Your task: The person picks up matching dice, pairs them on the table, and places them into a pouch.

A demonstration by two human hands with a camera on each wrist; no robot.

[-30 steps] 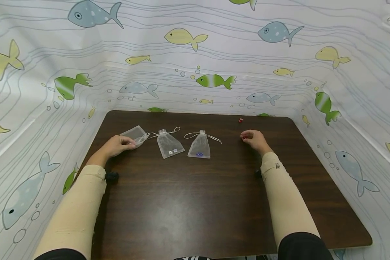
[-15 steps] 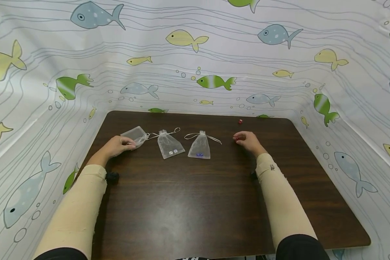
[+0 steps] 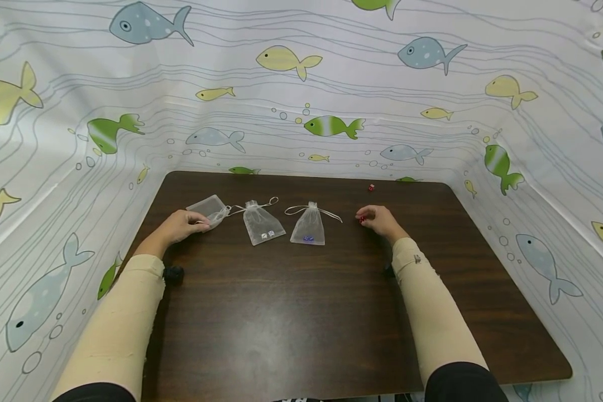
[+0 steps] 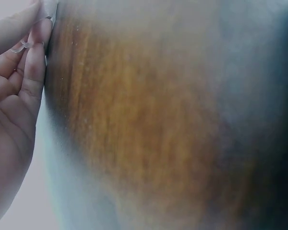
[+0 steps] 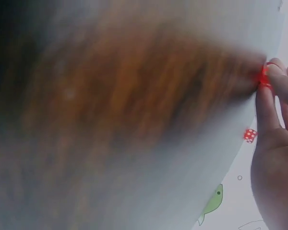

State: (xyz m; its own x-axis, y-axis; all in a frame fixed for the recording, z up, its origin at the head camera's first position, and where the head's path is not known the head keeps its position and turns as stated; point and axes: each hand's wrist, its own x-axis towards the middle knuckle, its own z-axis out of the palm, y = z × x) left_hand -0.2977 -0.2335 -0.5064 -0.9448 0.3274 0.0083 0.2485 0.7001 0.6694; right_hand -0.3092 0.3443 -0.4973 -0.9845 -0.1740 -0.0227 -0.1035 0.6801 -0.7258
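Observation:
On the far left of the table, my left hand pinches the edge of a sheer white drawstring pouch lying flat. In the left wrist view, thumb and fingers meet at its thin cord. My right hand pinches a red die between thumb and fingers, just right of the pouches; the right wrist view shows that red die partly covered by the fingers. Behind this hand, a second red die rests near the table's far edge.
Between the hands lie two more sheer pouches, one pouch with white dice inside and one pouch with blue dice inside. Their drawstrings spread sideways. The dark wooden table borders a fish-patterned curtain at the back and sides.
My right hand has moved left, toward the pouches, with the red die in its fingers. The left hand stays on its pouch.

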